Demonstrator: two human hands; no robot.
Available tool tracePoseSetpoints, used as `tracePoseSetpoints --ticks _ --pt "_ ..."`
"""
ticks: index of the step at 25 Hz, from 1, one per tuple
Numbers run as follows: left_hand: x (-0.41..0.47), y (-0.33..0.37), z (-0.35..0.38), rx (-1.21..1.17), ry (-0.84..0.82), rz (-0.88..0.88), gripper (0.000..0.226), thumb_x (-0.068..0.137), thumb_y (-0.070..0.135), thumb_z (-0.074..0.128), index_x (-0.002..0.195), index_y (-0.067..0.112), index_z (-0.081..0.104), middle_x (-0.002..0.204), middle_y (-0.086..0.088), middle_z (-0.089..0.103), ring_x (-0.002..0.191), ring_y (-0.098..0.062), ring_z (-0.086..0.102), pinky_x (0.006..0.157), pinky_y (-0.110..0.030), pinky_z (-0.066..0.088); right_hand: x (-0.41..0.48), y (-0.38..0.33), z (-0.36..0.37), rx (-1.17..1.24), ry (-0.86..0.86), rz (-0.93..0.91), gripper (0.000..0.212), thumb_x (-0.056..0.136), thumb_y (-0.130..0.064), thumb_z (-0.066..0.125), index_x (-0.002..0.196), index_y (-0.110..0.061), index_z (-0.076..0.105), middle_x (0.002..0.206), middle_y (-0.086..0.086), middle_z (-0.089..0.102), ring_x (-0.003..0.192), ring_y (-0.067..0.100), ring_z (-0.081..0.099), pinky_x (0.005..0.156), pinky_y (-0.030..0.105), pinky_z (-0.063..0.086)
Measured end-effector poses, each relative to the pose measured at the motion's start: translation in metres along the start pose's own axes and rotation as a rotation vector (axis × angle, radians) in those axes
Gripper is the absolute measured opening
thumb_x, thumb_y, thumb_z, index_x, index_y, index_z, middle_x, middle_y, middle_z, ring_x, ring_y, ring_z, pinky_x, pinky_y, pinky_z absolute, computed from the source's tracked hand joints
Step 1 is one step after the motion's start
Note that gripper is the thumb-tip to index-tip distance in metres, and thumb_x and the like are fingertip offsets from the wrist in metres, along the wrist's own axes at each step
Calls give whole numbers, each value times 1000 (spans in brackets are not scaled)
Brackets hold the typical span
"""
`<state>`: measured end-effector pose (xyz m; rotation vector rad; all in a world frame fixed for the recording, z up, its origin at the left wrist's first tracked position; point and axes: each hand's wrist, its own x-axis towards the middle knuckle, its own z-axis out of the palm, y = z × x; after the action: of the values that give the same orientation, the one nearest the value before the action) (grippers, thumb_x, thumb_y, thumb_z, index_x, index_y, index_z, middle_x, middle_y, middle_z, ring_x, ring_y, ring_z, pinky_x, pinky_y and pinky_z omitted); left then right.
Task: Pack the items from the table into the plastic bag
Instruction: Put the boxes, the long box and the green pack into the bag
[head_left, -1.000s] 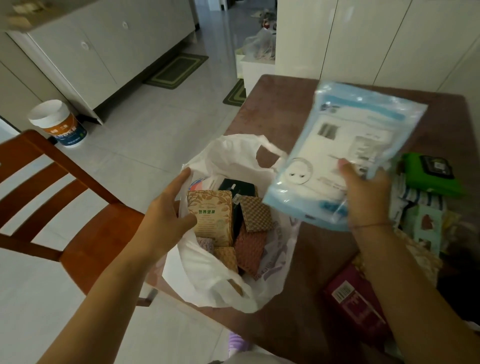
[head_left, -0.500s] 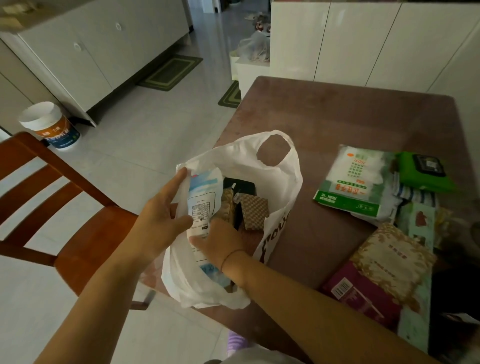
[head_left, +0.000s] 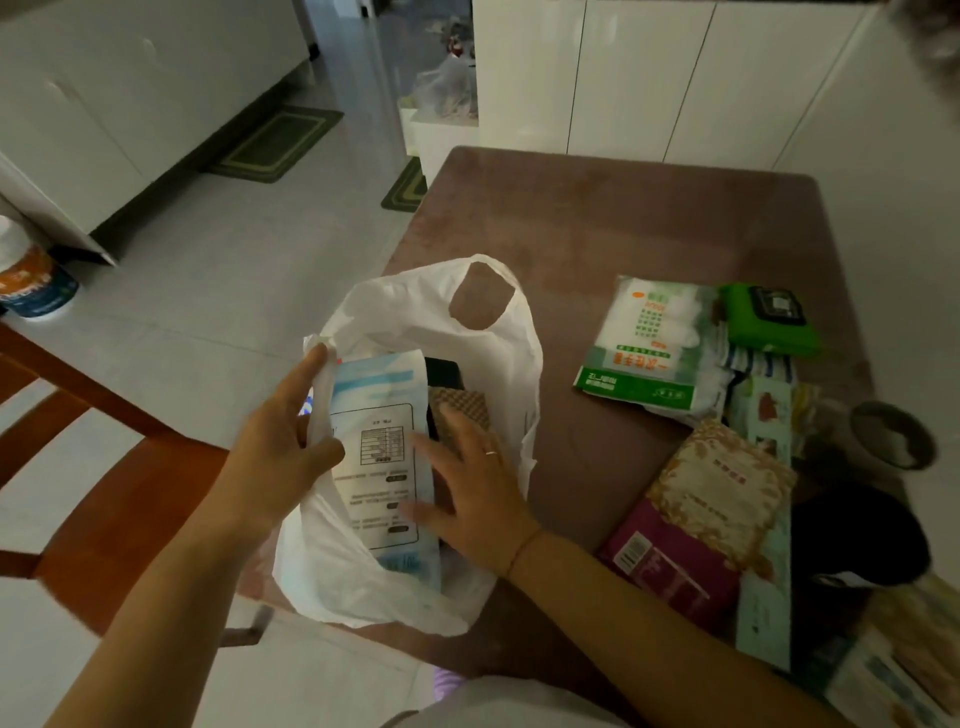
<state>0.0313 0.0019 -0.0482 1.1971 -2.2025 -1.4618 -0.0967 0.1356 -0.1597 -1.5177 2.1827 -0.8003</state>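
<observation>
Left hand pinches the rim of one white plastic bag, holding it open. Right hand, fingers spread, lies flat on one blue-white pouch inside. About six packets remain on the table; the right-hand ones overlap and blur.

The plastic bag is standing at the near left edge of the tabletop, and a flat packet is sitting upright in it. To the right of the bag, several packs are lying together, with a glove pack behind a patterned pack. A chair is standing left of the tabletop.
</observation>
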Motion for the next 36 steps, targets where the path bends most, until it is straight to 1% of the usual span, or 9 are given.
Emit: tracePoseSetpoints --ticks 4,9,15,19,21,23,31,33,36 --pt "-1 1 3 7 -17 3 85 78 0 65 134 50 25 119 7 55 103 -26 62 79 -60 52 -43 57 -53 30 643 622 64 80 -42 68 133 -13 45 142 14 39 127 33 43 101 44 38" --pt "-1 2 8 -5 -36 13 85 78 -2 65 131 52 27 112 14 56 102 -24 62 78 -58 53 -116 111 -71 -76 577 1253 102 64 -54 76 140 -7 27 142 24 32 127 44 33 105 55 31" --pt "0 -1 9 -2 -37 24 85 78 -3 66 138 44 29 117 12 53 105 -25 60 80 -60 52 -107 114 -42 332 544 1091 99 67 -23 83 144 -3 24 140 22 44 125 37 46 101 43 40" --pt "0 -2 4 -23 -47 37 85 78 -2 66 138 44 28 111 20 55 101 -22 62 79 -58 53 -93 117 -21 723 375 1143 52 74 -23 79 113 -5 50 114 16 62 98 32 61 78 36 50" --pt "-1 -3 0 -52 -47 42 85 77 -2 66 139 42 28 115 15 55 101 -23 62 79 -59 53 -91 121 -22 661 415 1162 26 80 -27 72 86 -11 53 100 15 64 87 31 63 77 42 53" --pt "-4 -4 -3 -59 -39 53 85 77 1 67 140 42 28 118 13 55 103 -24 62 77 -56 54 -86 120 -31 625 488 1136 29 87 -27 64 68 -13 47 83 14 62 71 27 59 67 39 52" --pt "-8 -7 -14 -98 -28 54 85 75 4 69 139 44 30 121 9 56 103 -22 63 72 -49 57 -18 31 -128 886 909 521 29 91 -25 59 64 -21 49 62 -4 53 49 1 55 45 15 45" --pt "-7 -8 -14 -93 -29 61 84 75 6 69 137 47 30 125 7 55 104 -24 62 74 -53 56 7 1 -120 951 779 471 25 91 -24 59 68 -19 50 67 0 55 57 9 56 53 22 47" --pt "-8 -10 -16 -107 -34 68 81 77 10 69 134 53 30 130 9 52 103 -21 63 73 -48 58 25 -39 -65 833 298 456 10 88 -25 62 87 -17 57 84 1 62 76 16 59 69 30 49"
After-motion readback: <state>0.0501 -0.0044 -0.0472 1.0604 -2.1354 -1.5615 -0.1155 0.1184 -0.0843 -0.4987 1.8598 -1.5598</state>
